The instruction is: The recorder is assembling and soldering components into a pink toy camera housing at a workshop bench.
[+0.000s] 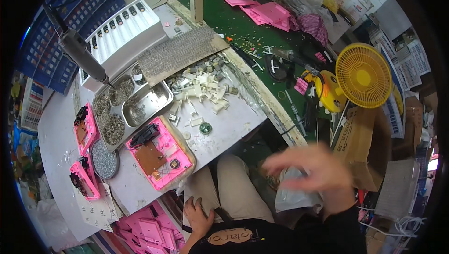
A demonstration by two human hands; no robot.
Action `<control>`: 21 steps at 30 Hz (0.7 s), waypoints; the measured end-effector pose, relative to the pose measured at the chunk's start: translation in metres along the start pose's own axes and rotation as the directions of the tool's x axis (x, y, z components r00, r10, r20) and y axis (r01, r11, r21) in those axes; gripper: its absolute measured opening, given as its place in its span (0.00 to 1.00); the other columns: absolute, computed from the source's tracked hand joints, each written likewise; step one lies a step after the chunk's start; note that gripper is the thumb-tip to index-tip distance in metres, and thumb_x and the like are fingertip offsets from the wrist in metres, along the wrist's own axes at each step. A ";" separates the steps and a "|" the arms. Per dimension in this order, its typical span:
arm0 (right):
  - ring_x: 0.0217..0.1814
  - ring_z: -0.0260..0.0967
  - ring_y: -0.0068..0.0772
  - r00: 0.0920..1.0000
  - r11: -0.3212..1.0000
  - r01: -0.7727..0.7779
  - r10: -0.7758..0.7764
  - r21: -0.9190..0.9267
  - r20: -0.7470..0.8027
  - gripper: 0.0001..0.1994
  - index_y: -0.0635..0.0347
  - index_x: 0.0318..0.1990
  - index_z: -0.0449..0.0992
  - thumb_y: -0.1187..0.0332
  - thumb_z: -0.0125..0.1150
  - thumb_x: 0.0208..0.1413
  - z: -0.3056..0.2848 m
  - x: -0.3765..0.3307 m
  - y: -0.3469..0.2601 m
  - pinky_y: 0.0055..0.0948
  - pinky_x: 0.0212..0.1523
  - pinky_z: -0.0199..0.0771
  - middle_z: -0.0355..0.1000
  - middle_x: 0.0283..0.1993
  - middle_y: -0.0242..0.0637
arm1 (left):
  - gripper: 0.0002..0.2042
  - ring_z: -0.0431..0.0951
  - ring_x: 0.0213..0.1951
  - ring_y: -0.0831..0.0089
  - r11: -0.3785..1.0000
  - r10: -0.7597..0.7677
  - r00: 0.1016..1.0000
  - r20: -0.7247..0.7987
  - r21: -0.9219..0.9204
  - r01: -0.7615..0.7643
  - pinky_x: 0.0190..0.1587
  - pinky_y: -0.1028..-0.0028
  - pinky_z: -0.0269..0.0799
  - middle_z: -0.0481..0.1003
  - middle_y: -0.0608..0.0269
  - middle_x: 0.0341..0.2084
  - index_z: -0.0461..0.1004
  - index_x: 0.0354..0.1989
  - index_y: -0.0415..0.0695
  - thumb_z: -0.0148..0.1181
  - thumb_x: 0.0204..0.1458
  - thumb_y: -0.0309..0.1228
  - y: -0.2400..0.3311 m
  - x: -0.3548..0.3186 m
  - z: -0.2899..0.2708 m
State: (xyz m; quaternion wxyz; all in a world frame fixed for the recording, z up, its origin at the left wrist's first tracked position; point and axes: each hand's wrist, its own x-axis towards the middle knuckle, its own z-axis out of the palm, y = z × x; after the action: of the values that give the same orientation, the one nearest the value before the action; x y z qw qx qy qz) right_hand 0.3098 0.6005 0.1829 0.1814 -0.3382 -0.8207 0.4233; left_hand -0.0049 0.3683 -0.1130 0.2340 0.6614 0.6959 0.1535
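Note:
My left hand rests on my thigh near the lap, fingers spread, holding nothing. Over to the right, my right hand is raised and blurred by motion; its thumb and fingers are apart, with nothing visible between them. Below it is a pale grey plastic bag. On the table in front of me lies a pink plastic housing with a brown board, a black part and a small round part inside. An electric screwdriver hangs tip down above a metal tray of screws.
White plastic parts lie heaped beside a textured board. Two more pink housings stand left of a round dish. A white rack stands behind. Rightward are a yellow fan and cardboard box; pink panels lie below.

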 end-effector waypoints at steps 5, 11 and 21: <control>0.40 0.77 0.25 0.918 0.916 -0.221 0.079 -0.336 -0.388 0.16 0.67 0.54 0.77 0.68 0.62 0.61 -0.181 0.204 0.098 0.27 0.42 0.77 0.79 0.42 0.36 | 0.30 0.62 0.61 0.39 0.988 -0.139 0.990 0.004 -0.063 0.139 0.62 0.45 0.58 0.65 0.39 0.57 0.71 0.57 0.43 0.71 0.44 0.41 -0.009 0.011 0.002; 0.75 0.58 0.53 0.874 0.137 -0.344 0.408 -0.929 -0.264 0.65 0.54 0.78 0.47 0.69 0.82 0.28 -0.445 0.207 0.425 0.42 0.74 0.61 0.56 0.76 0.53 | 0.29 0.62 0.63 0.41 0.968 -0.249 0.958 0.140 0.018 0.249 0.66 0.46 0.57 0.66 0.40 0.56 0.77 0.53 0.39 0.70 0.45 0.44 0.008 0.050 -0.009; 0.63 0.70 0.61 0.924 0.158 -0.258 0.329 -0.953 -0.196 0.34 0.67 0.70 0.61 0.74 0.61 0.53 -0.386 0.253 0.508 0.49 0.62 0.71 0.70 0.61 0.65 | 0.19 0.73 0.56 0.49 0.825 -0.469 0.882 0.044 -0.335 0.456 0.58 0.55 0.70 0.75 0.44 0.49 0.82 0.40 0.37 0.68 0.46 0.40 0.018 0.054 -0.026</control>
State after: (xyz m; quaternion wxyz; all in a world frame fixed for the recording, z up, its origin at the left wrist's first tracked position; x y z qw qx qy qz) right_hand 0.5605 1.2107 -0.0069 -0.1766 -0.5158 -0.8262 -0.1422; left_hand -0.0048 0.4256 -0.0883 0.3590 0.4201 0.8033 0.2219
